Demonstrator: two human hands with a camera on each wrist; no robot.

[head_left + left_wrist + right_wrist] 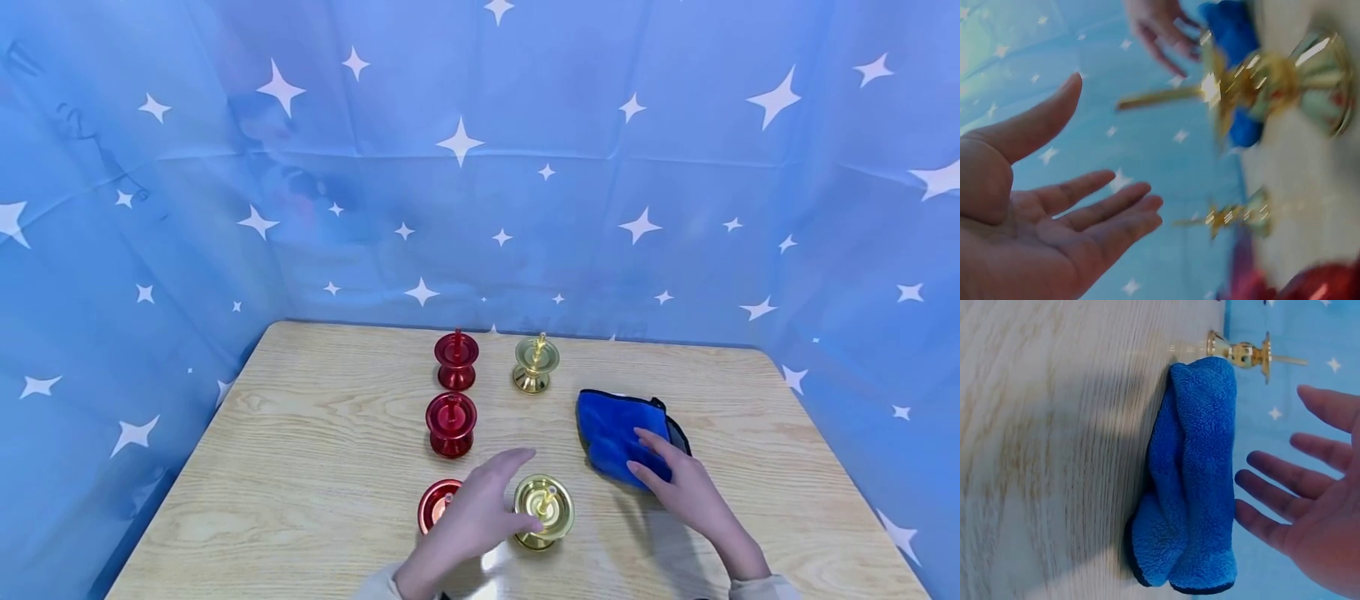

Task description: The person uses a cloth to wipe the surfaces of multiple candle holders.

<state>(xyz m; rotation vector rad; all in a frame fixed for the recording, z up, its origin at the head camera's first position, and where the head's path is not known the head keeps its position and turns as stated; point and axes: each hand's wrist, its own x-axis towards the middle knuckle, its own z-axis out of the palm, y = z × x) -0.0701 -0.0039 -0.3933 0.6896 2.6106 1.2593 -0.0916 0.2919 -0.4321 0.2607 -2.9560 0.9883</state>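
My left hand (483,512) is spread just left of the near gold candle holder (544,508), thumb apart from the fingers and holding nothing. In the left wrist view that gold holder stands beyond the palm, its spike showing. Partly behind the hand is a red candle holder (435,504). My right hand (686,487) hovers by a folded blue cloth (618,433) with black edging; the right wrist view shows its fingers (1285,478) spread and nothing in the palm. Whether a fingertip touches the cloth, I cannot tell.
Two more red candle holders (452,425) stand in a column behind the nearest red one. Another gold candle holder (536,362) sits toward the back of the wooden table (315,467). A blue star-patterned curtain (457,200) hangs close around the table's back and sides.
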